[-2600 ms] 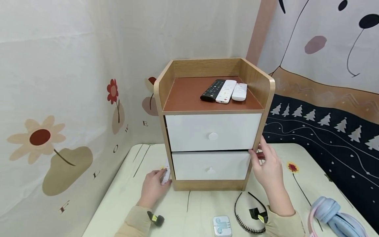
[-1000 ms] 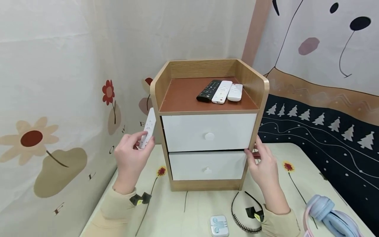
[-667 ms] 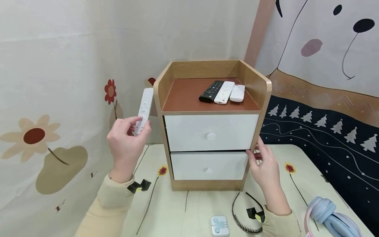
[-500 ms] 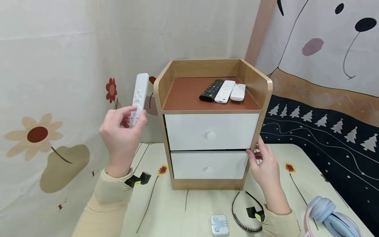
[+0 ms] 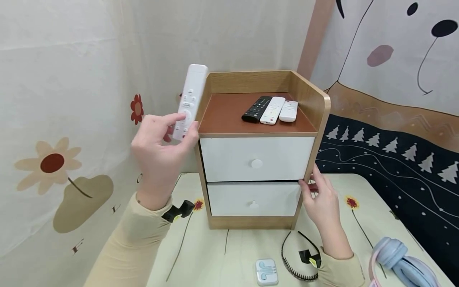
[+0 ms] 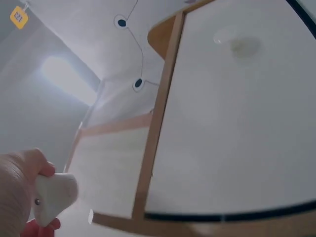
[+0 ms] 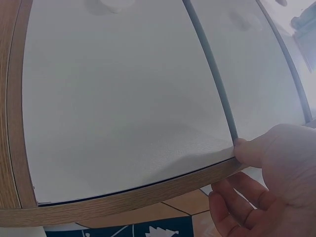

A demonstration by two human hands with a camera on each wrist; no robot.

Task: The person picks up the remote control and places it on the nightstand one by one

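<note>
A white remote control (image 5: 193,89), buttons facing me, is pinched near its lower end between thumb and fingers of my left hand (image 5: 157,147). It is held up and tilted, overlapping the left side panel of a small wooden drawer cabinet (image 5: 251,222) in the head view. In the left wrist view the white end of the remote (image 6: 57,192) shows beside the cabinet's edge. My right hand (image 5: 324,203) grips the cabinet's right edge, thumb at the front by the gap between two white drawers and fingers round the side. Both drawers (image 5: 229,159) are closed.
On the cabinet's brown top shelf (image 5: 222,115) lie a black remote (image 5: 257,109), a white remote (image 5: 272,111) and a shorter white one (image 5: 288,111), side by side. In front are boxed earphones (image 5: 266,272), a black headband (image 5: 297,275) and blue headphones (image 5: 398,257).
My left hand has picked up the white remote from beside the cabinet's base, raised it, and then moved it right toward the top shelf. My right hand has stayed at the cabinet's edge.
</note>
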